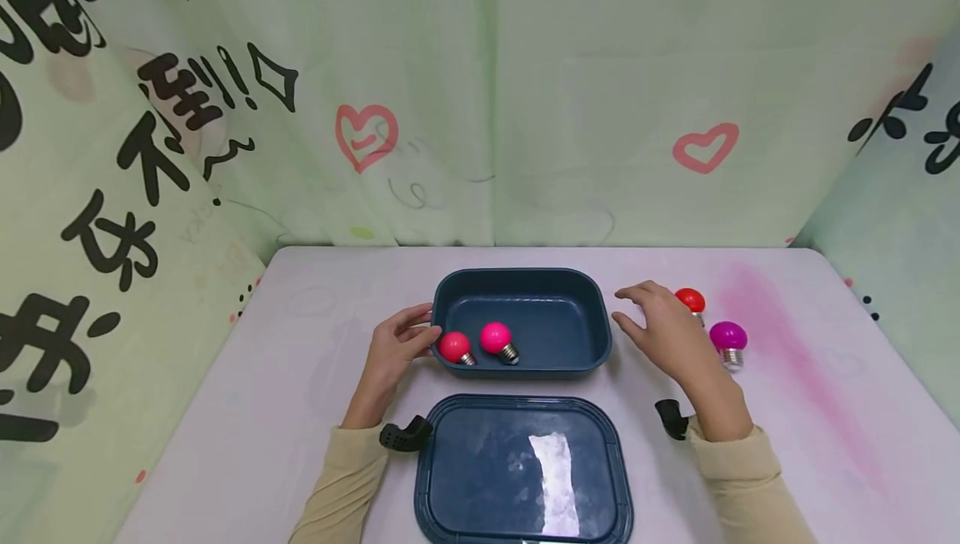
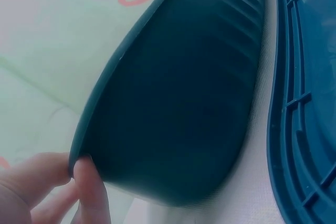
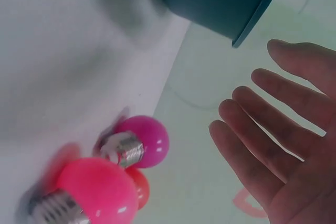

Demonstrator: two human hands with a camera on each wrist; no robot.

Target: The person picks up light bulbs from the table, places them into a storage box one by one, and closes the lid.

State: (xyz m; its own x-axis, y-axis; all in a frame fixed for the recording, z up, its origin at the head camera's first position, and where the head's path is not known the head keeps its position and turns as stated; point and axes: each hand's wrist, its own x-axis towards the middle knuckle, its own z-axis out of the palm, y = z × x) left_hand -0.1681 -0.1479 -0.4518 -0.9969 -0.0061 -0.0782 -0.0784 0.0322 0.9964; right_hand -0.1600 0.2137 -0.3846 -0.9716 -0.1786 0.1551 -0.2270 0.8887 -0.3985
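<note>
Red-to-purple round metal-based bulbs (image 1: 495,336) seem mid-loading: left hand (image 1: 400,352) pinches dark-blue rectangular plastic box (image 1: 555,323), centre-frame; spread right hand (image 1: 667,331) should grasp another.

Box (image 1: 562,319) on bench (image 1: 300,327), lid (image 1: 487,477) before it, cloth (image 1: 570,94) behind. Two bulbs (image 1: 454,346) (image 1: 495,337) inside box, toward left end. Three bulbs (image 3: 152,140) (image 3: 107,187) (image 3: 140,184) right of box, on bench. Left hand (image 1: 395,352) at box's left end, right hand (image 1: 671,336) right of box.

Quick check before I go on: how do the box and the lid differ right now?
The box is deep-walled; the lid is flat and shallow. The box holds two bulbs; the lid bears none. The left hand grips the box; the lid lies unheld. Both are dark blue with rounded corners.
</note>
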